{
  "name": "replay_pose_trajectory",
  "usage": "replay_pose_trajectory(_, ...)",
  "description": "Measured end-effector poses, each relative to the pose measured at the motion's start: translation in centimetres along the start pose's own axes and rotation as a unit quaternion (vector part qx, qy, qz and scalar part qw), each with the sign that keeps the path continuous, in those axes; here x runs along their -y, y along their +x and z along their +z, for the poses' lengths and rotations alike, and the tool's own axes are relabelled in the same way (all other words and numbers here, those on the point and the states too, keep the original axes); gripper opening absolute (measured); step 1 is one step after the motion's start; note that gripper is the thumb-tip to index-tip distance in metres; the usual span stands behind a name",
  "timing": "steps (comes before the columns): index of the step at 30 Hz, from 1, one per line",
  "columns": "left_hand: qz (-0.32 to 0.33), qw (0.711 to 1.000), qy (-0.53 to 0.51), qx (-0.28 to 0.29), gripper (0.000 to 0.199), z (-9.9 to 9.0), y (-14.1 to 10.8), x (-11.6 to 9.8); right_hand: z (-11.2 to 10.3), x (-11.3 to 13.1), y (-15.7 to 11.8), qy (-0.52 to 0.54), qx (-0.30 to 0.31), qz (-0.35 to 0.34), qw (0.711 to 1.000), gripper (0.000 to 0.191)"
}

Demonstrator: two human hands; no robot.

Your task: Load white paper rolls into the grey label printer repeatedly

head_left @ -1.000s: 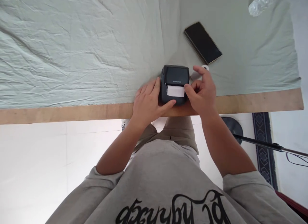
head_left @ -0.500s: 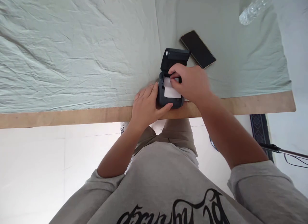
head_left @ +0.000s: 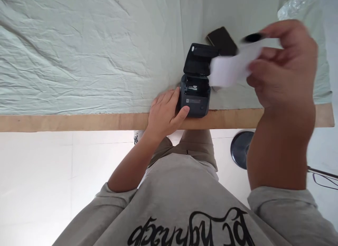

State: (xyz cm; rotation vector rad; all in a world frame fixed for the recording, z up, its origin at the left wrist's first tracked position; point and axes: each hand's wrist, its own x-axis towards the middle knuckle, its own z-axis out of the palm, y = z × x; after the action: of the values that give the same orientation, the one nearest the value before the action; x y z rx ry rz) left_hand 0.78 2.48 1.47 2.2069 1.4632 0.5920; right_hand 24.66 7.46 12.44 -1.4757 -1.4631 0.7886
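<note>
A small dark label printer point(head_left: 195, 105) stands at the table's front edge, its lid point(head_left: 200, 59) tipped back and its inner bay showing. My left hand point(head_left: 166, 112) lies against the printer's left side, fingers stretched out and thumb over the front corner. Up and to the right, my right hand point(head_left: 286, 62) pinches a roll of white paper point(head_left: 227, 70), blurred by motion, with a strip hanging off to the left. The roll's dark core end shows near my fingertips.
Behind the lid lies a black phone point(head_left: 223, 40), partly covered by the paper. A clear plastic bottle point(head_left: 297, 6) is at the far right. Pale green cloth point(head_left: 92, 55) covers the table, with a bare wooden edge point(head_left: 74, 122) in front. A round black base point(head_left: 241, 149) stands on the floor.
My right hand has lifted the paper roll out of the printer and carried it up and to the right. My left hand keeps its place at the printer. The view has shifted slightly.
</note>
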Motion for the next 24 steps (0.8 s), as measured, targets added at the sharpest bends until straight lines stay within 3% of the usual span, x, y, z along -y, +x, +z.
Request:
replay_pose_trajectory(2, -0.007, 1.0, 0.006, 0.008, 0.09, -0.1, 0.0, -0.2, -1.4, -2.6, -0.3, 0.149, -0.087, 0.104, 0.98, 0.034)
replay_pose_trajectory(4, -0.01, 1.0, 0.008, 0.014, 0.085, -0.2, 0.1, -0.3, -2.2, -6.2, -0.3, 0.118, -0.113, 0.191, 0.968, 0.019)
replay_pose_trajectory(7, -0.011, 1.0, 0.007, 0.016, 0.078, -0.2, 0.2, -0.3, -2.5, -11.3, -0.5, 0.0, -0.133, 0.133, 0.982, 0.024)
replay_pose_trajectory(9, -0.012, 1.0, 0.007, 0.016, 0.074, -0.3, 0.2, -0.4, -2.3, -13.2, -0.9, -0.026, -0.165, 0.103, 0.981, 0.031)
replay_pose_trajectory(17, -0.024, 0.999, 0.008, 0.025, 0.071, -0.4, 0.3, -0.6, -2.2, -13.1, -1.2, -0.259, -0.151, 0.002, 0.954, 0.023)
replay_pose_trajectory(22, -0.029, 0.999, 0.015, 0.028, 0.071, -0.4, 0.3, -0.7, -2.1, -13.4, -1.6, -0.25, -0.126, 0.029, 0.96, 0.047)
replay_pose_trajectory(24, -0.029, 0.999, 0.015, 0.028, 0.07, -0.4, 0.4, -0.7, -2.2, -12.5, -2.3, -0.243, -0.16, -0.006, 0.957, 0.057)
